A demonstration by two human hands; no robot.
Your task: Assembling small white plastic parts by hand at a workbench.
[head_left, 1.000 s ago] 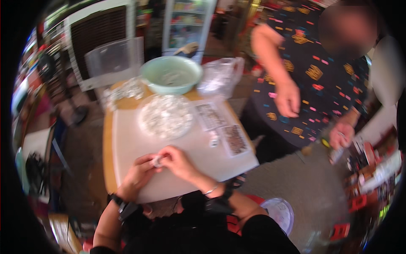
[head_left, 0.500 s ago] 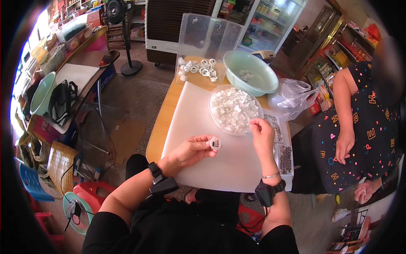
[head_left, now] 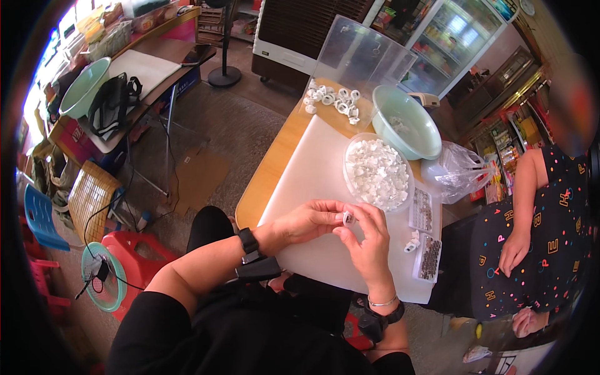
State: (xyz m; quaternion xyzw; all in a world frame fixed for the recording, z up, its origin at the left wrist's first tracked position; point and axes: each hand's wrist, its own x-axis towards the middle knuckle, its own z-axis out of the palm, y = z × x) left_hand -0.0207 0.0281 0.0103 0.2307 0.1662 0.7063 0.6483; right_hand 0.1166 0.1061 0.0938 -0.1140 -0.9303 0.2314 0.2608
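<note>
Between the thumb and fingers of my left hand (head_left: 307, 222) sits a small round white plastic part (head_left: 348, 219), held over the white board (head_left: 300, 181). My right hand (head_left: 369, 240) meets it from the other side, its thumb and fingers closed in around the part. Whether the right fingers also hold a tiny piece is hidden. Beyond the hands stands a clear round bowl (head_left: 347, 181) heaped with small white plastic pieces (head_left: 378, 172). At its right lie two trays of small metal parts, one farther (head_left: 422, 209) and one nearer (head_left: 429, 257). A few white parts (head_left: 412, 242) rest beside them.
Several round white parts (head_left: 331, 99) lie at the far table end by a clear upright sheet (head_left: 359, 59). A green basin (head_left: 406, 122) and a plastic bag (head_left: 459, 172) are behind the bowl. Another person (head_left: 531, 231) is at the right. A red stool (head_left: 140, 253) stands left.
My right hand has come from the bowl's near edge leftward to the round part in my left hand. The view has shifted, so the table appears farther right.
</note>
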